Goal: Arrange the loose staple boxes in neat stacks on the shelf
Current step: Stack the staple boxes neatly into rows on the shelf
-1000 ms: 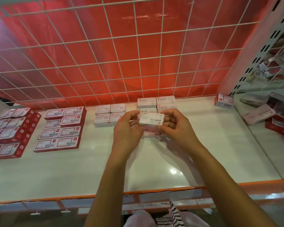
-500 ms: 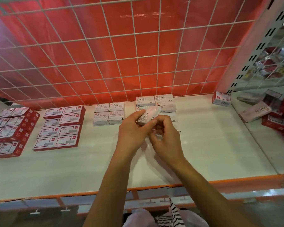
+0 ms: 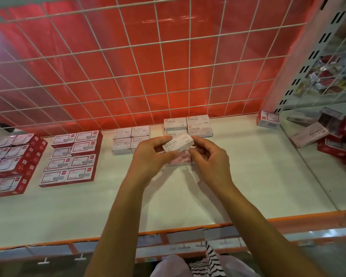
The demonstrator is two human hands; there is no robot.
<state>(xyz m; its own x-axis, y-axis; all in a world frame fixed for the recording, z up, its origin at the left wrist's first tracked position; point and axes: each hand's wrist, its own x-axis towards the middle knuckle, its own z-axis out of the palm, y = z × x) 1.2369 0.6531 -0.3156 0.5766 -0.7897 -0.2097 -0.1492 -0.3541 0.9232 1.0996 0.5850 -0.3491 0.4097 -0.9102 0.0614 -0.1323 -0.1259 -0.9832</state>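
Placing is in hand: fingers of the left hand (image 3: 154, 156) grip a staples box (image 3: 178, 144), the right hand (image 3: 210, 159) loosely curled and empty beside it; next, square it onto the far staples stack (image 3: 188, 126).

Reaches forward with both bare forearms, hands near together. Grips a staple box (image 3: 178, 143) with the left hand (image 3: 152, 156), fingers above, thumb below. Curls the right hand (image 3: 210, 156) loosely just beside the box end; cannot tell if touching.

Bright overhead light, soft shelf (image 3: 188, 196) glare, blurred warped edges.
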